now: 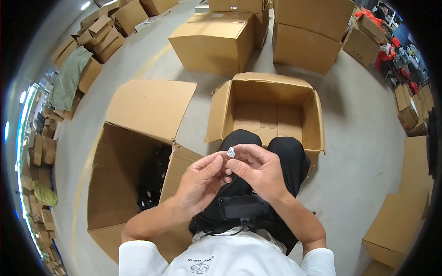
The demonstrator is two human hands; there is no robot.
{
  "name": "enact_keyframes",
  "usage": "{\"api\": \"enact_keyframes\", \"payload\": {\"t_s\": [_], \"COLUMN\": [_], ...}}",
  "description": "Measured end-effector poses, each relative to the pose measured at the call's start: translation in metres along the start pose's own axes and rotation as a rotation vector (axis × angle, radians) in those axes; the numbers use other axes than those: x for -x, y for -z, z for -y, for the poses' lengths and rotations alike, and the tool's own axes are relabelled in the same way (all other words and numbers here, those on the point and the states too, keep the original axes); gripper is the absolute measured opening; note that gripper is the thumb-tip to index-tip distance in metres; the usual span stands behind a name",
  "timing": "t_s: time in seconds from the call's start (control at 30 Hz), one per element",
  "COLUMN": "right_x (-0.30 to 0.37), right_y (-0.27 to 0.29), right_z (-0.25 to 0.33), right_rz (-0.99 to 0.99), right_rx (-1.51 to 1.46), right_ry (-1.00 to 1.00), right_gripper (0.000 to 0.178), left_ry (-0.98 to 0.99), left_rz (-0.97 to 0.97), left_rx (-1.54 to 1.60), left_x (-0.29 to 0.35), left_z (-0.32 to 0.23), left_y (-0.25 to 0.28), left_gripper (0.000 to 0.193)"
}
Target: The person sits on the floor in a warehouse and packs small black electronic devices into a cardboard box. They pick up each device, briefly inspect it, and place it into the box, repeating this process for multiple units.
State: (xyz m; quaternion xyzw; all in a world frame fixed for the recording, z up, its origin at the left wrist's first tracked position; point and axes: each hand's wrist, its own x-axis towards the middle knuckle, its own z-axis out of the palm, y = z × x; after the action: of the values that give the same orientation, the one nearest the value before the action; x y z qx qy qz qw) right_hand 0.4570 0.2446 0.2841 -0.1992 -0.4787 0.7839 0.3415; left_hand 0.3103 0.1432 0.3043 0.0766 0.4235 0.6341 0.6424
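My hands meet over my lap, fingertips almost touching. My right hand is closed, its thumb and fingers pinching near a small whitish piece with dark marks, perhaps a label or a bit of film. My left hand is closed too, thumb against the curled fingers right beside that piece. Whatever lies between its fingertips is hidden or too small to name. To the left, an open cardboard box holds several black items with small white spots. Just beyond my knees stands another open box with its bare cardboard bottom showing.
Large closed cartons stand ahead, with a taller stack to their right. Piled boxes and a greenish sheet line the far left. More cartons stand at right. A black device rests at my waist.
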Motion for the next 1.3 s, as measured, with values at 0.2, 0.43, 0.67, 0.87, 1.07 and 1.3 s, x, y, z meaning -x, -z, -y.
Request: {"api": "enact_keyframes", "payload": {"t_s": [0.2,0.43,0.67,0.87,1.07,1.3], "right_x": [-0.004,-0.011,-0.019,-0.031,-0.108,-0.286], "right_y": [-0.006,0.017,0.036,0.056,0.137,0.409], "right_z": [-0.005,0.006,0.024,0.029,0.057,0.008], "right_rz": [-0.066,-0.032,0.158,0.147,-0.01,-0.61], "right_rx": [-0.082,0.422,0.878,1.003,0.897,1.466], "right_ry": [0.063,0.236,0.435,0.493,0.209,-0.013], "right_gripper": [0.014,0.008,0.008,0.01,0.031,0.055], "left_ry": [-0.068,-0.388,-0.86,-0.898,-0.797,-0.662], "left_rz": [0.103,-0.053,0.193,0.253,0.063,-0.065], "left_rx": [0.008,-0.494,-1.515,-1.631,-1.456,-1.259], "left_x": [-0.002,-0.012,-0.029,-0.055,-0.1,-0.159], "left_z": [0.001,-0.005,-0.036,-0.038,-0.058,-0.086], "left_y": [-0.003,0.005,-0.016,-0.027,-0.031,-0.023], "left_gripper": [0.033,0.034,0.025,0.02,0.013,0.009]}}
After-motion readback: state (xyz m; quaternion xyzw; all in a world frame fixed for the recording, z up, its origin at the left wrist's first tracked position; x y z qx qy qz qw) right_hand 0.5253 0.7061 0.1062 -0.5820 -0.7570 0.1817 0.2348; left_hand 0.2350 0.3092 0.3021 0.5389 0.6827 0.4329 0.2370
